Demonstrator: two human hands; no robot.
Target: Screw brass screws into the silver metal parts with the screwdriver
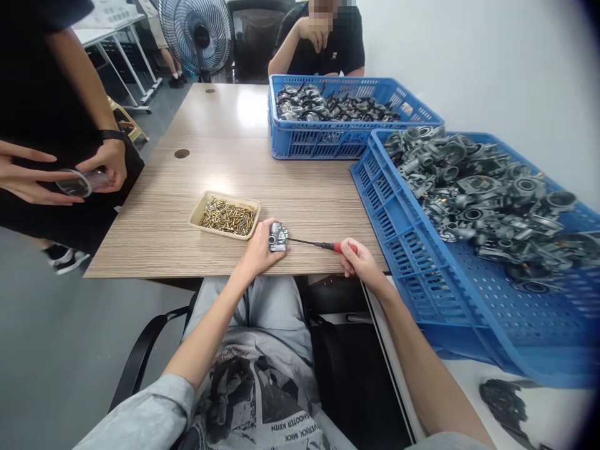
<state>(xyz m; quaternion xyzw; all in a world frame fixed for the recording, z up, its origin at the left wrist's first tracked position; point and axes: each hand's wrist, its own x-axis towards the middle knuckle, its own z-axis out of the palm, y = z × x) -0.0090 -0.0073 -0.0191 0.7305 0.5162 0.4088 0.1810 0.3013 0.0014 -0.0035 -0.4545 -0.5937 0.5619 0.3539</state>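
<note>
My left hand [259,249] is closed around a small grey metal carburetor body [278,237] near the table's front edge. My right hand [360,261] grips the red handle of a screwdriver [323,245]. Its long dark shaft points left, and the tip meets the right side of the carburetor body; exactly where it seats is too small to tell. Just left of my left hand lies a cream tray [193,215] holding many small brass-coloured threaded or jet-like pieces [227,216].
A blue crate [394,206] heaped with grey metal carburetor parts [473,181] stands close on my right. Behind it, another blue crate [319,140] holds more parts. One person [323,44] sits across the wooden table [225,144]; another stands left, holding a clear cup [77,182].
</note>
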